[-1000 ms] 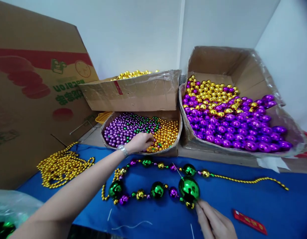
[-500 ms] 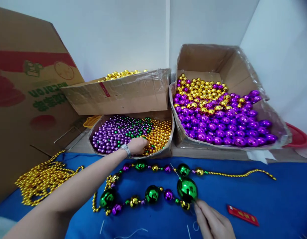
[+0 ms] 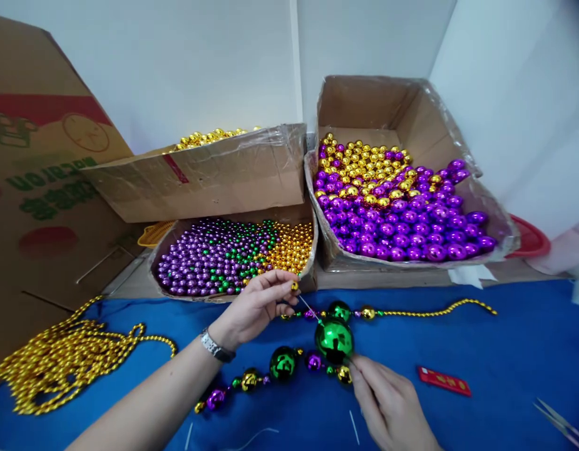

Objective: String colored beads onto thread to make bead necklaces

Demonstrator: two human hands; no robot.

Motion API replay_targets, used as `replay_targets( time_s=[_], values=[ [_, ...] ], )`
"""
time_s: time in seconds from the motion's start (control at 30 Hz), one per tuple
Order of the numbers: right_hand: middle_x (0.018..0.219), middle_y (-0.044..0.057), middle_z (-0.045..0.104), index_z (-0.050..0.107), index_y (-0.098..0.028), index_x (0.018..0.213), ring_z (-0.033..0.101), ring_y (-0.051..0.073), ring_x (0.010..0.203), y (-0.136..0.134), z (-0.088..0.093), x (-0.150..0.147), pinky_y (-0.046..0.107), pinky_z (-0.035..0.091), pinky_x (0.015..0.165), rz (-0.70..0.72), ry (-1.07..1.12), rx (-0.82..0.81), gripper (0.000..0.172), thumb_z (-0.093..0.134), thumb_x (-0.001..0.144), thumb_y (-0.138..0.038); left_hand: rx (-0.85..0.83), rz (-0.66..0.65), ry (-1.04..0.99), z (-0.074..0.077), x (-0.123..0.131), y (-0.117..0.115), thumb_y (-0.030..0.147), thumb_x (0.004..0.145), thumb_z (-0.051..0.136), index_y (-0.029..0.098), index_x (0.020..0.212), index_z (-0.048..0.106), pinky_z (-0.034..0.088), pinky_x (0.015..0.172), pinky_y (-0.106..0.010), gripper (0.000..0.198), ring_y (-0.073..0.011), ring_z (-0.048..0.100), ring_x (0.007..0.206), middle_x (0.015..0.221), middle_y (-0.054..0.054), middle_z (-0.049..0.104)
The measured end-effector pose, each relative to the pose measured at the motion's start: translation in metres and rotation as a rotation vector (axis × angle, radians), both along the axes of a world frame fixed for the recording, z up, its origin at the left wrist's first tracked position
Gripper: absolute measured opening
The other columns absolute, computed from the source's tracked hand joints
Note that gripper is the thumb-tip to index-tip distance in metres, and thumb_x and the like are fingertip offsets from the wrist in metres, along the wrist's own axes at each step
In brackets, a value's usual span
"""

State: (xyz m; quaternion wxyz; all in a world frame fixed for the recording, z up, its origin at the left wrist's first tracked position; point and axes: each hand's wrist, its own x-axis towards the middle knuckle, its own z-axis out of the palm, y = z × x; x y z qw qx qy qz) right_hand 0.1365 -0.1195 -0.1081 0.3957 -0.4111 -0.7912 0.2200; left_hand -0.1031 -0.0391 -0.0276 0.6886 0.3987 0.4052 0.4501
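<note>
A blue cloth (image 3: 505, 351) covers the working surface. At the left stands a large printed cardboard box (image 3: 17, 263) with red and green marks. At the back right, an open cardboard carton (image 3: 359, 109) contains purple and gold balls. Beside it, a lower cardboard bin (image 3: 309, 272) holds small purple, green and gold beads. On the cloth at left lies a heaped gold bead chain (image 3: 59, 363). In the middle lies the bead garland (image 3: 249, 379), of green, gold and purple balls, partly covered by the left arm. The right hand (image 3: 387, 401) keeps its fingers together, and the left hand (image 3: 261, 307) has thumb and forefinger pinched. The large green ball (image 3: 333, 340) is between the hands, grasped at its lower end by the right one; whether the fingertips press the ball or its cord, I cannot tell. A red packet (image 3: 444, 381) lies to the right. A thin pale thread (image 3: 310, 308) rises obliquely from the ball towards a small gold bead (image 3: 295, 286), which the left fingertips grip.
</note>
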Motion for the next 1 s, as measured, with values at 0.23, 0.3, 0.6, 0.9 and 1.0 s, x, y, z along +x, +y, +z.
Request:
replay_targets(
  time_s=[0.23, 0.3, 0.6, 0.9, 1.0],
  values=[
    [0.068, 0.002, 0.059, 0.054, -0.020, 0.094, 0.061, 0.015, 0.063, -0.002, -0.001, 0.005, 0.025, 0.049, 0.065, -0.013, -0.022, -0.032, 0.019, 0.036, 0.094, -0.015, 0.049, -0.031, 0.069, -0.004, 0.007, -0.005, 0.020, 0.077, 0.068, 0.016, 0.097, 0.065, 0.049, 0.061, -0.021, 0.021, -0.0101, 0.057, 0.070, 0.082, -0.002, 0.057],
    [0.067, 0.002, 0.058, 0.054, -0.020, 0.095, 0.060, 0.015, 0.062, -0.002, -0.003, 0.007, 0.025, 0.049, 0.066, -0.013, -0.039, -0.023, 0.019, 0.037, 0.093, -0.014, 0.074, -0.025, 0.126, -0.003, 0.008, -0.006, 0.022, 0.076, 0.069, 0.016, 0.097, 0.065, 0.049, 0.060, -0.021, 0.022, -0.0099, 0.056, 0.069, 0.081, -0.002, 0.058],
    [0.076, 0.004, 0.063, 0.052, -0.021, 0.109, 0.064, 0.019, 0.073, 0.007, -0.027, 0.027, 0.028, 0.050, 0.068, -0.111, -0.156, 0.062, 0.023, 0.036, 0.094, -0.015, 0.283, -0.098, 0.502, -0.001, 0.041, -0.008, 0.029, 0.074, 0.069, 0.014, 0.093, 0.065, 0.045, 0.062, -0.022, 0.024, -0.0122, 0.055, 0.071, 0.083, -0.003, 0.063],
    [0.092, 0.009, 0.064, 0.055, -0.018, 0.105, 0.065, 0.018, 0.073, 0.021, -0.066, 0.063, 0.027, 0.052, 0.062, -0.256, -0.256, -0.057, 0.024, 0.034, 0.094, -0.022, 0.493, -0.121, 0.667, -0.046, 0.094, 0.001, 0.033, 0.083, 0.057, 0.014, 0.077, 0.065, 0.045, 0.066, -0.025, 0.022, -0.0159, 0.059, 0.071, 0.075, -0.004, 0.066],
    [0.114, 0.011, 0.059, 0.044, -0.020, 0.128, 0.062, 0.019, 0.096, 0.025, -0.047, 0.061, 0.029, 0.052, 0.079, -0.275, -0.202, -0.039, 0.036, 0.034, 0.094, -0.020, 0.603, -0.119, 0.722, -0.022, 0.097, 0.000, 0.033, 0.085, 0.055, 0.015, 0.080, 0.065, 0.045, 0.066, -0.024, 0.021, -0.0153, 0.060, 0.071, 0.076, -0.003, 0.067]
  ],
)
